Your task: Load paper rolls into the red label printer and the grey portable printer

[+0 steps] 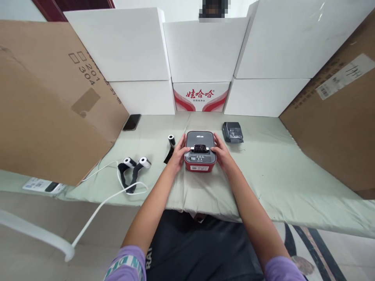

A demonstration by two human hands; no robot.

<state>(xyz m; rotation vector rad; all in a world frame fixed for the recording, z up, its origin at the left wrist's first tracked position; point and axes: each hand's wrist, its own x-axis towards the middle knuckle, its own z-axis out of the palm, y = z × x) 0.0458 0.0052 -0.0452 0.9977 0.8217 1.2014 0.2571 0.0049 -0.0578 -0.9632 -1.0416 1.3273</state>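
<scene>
You: left hand (177, 155) and right hand (222, 153) cup the red-and-grey boxy label printer (200, 166) from both sides | it's mid-table, square to you, probably so both thumbs reach the top | palms wide, printer between

Label printer (200, 157): matt grey plastic top, red sides. Tablecloth (263, 156): creased cloth. Phone (132, 122): glossy. Side box (49, 97): brown cardboard.
</scene>
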